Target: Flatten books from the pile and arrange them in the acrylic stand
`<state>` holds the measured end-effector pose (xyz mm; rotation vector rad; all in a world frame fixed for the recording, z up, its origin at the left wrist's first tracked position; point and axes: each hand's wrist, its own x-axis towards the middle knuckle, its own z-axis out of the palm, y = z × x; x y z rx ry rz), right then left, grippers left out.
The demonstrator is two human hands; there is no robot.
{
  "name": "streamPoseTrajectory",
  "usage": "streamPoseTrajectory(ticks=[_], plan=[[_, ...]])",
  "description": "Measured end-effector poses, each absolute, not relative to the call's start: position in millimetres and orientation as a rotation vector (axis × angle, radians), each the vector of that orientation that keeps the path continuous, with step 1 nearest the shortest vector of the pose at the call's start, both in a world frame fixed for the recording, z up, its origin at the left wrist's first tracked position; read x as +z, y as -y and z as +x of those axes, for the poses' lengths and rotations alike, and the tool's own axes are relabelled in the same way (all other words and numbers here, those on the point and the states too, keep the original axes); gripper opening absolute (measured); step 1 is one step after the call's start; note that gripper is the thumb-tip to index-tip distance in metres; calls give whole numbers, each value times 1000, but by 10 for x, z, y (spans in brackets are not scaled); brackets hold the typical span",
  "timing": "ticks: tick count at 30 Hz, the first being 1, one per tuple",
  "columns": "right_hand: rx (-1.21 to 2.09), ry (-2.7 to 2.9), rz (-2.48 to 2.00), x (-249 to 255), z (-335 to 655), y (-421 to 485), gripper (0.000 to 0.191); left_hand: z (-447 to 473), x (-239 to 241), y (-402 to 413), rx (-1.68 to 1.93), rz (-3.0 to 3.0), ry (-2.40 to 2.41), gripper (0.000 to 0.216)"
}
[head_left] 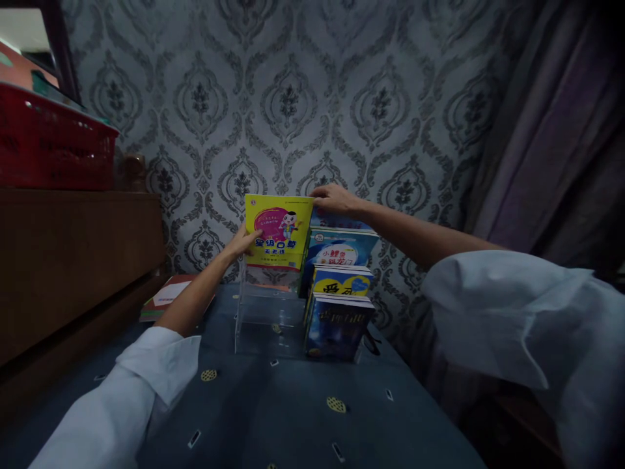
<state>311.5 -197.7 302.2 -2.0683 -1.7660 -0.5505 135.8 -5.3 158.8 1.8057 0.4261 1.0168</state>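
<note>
A yellow workbook [271, 257] with a cartoon child on its cover stands upright on the back left of a clear tiered book rack [271, 340]. My left hand [240, 242] grips its left edge, thumb across the front cover. At the top right corner, the fingers of my right hand [336, 198] close on the same workbook; their tips are partly hidden. Right of it, the rack holds a light blue book [344, 244], a yellow and blue book [342, 281] and a dark blue book [336, 329] on stepped tiers. Another blue book is partly covered by my right hand.
The rack rests on a dark patterned cloth [273, 417]. A small pile of books [168, 293] lies to the left, behind my left forearm. A brown cabinet [78, 260] carries a red basket [53, 140]. Patterned wallpaper is behind, and a curtain [551, 130] hangs at right.
</note>
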Motion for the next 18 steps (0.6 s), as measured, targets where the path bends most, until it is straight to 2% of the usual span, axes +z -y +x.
streamPoseTrajectory(ticks=[6,12,15,18], plan=[[-532,1696,-1988,2992,3162,1924,40,1353,1565,3,1037,1790,-439,49],[-695,1572,-1797,2997,3091,1982,42,1324,1564,-44,1050,1769,-480,47],[-824,1515,-1630,2735,2909,2193,39,1186,1441,-134,1146,1758,-467,45],[-983,1700,-1383,2121,2642,2545,31,870,1112,-301,1253,1848,-528,39]])
